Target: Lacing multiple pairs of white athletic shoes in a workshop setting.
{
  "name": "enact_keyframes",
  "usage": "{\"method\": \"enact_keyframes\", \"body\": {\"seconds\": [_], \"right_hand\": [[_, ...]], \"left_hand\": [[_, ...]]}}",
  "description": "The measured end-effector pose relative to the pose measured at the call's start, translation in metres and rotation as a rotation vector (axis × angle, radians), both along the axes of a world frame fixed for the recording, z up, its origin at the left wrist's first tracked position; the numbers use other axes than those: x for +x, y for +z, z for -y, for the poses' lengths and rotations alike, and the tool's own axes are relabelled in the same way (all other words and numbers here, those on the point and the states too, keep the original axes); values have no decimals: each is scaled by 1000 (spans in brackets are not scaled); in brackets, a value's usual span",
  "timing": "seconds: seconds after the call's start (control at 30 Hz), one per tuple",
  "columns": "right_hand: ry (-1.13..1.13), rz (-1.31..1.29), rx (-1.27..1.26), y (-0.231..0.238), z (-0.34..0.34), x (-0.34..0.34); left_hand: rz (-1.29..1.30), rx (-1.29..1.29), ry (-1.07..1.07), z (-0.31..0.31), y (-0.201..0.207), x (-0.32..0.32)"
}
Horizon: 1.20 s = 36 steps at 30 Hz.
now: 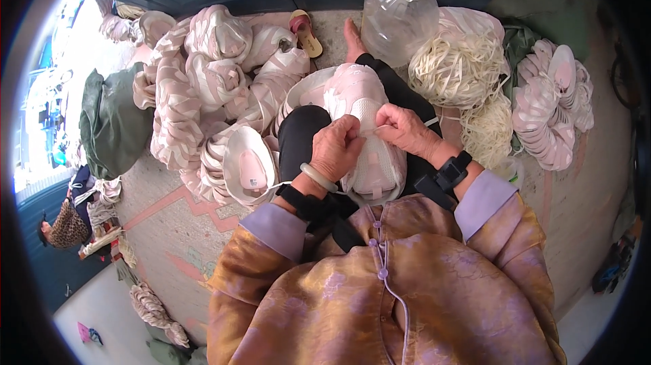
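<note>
A pale pink and white shoe upper [371, 158] lies across my lap, its toe end toward my body. My left hand [336, 148] is closed in a pinch over its left side. From the right, my right hand [407, 133] pinches close to it, the fingertips nearly meeting above the upper's middle. A thin white shoelace shows between the fingertips, partly hidden by the fingers. Beyond them is another pink and white upper [352, 87], between my legs. By my left knee, a white-lined upper [249, 165] stands with its opening toward me.
Stacked shoe uppers [180, 110] form long coils on the left; another coil [546, 127] lies far right. A heap of cream laces [458, 70] sits right of my legs, near a clear jug [400, 22] with a red cap. A sandal [306, 36] and green cloth [115, 121] lie beyond.
</note>
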State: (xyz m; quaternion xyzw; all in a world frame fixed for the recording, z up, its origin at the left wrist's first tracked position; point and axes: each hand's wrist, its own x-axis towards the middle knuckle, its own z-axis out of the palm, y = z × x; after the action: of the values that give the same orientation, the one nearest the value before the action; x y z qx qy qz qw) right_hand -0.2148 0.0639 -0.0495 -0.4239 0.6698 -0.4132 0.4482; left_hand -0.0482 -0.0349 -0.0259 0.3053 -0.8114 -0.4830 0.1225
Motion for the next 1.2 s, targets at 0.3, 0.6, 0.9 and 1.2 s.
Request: {"method": "enact_keyframes", "body": {"seconds": [0.3,0.6,0.9,1.2], "right_hand": [[89,205,164,7,3,-10],[83,-105,20,4,6,6],[153,-120,128,14,10,-6],[149,-405,-33,16,-18,-22]], "left_hand": [[54,-102,-65,5,0,-4],[-1,-121,-124,3,-2,-2],[-73,-125,-214,7,-7,-7],[44,420,293,78,26,75]]}}
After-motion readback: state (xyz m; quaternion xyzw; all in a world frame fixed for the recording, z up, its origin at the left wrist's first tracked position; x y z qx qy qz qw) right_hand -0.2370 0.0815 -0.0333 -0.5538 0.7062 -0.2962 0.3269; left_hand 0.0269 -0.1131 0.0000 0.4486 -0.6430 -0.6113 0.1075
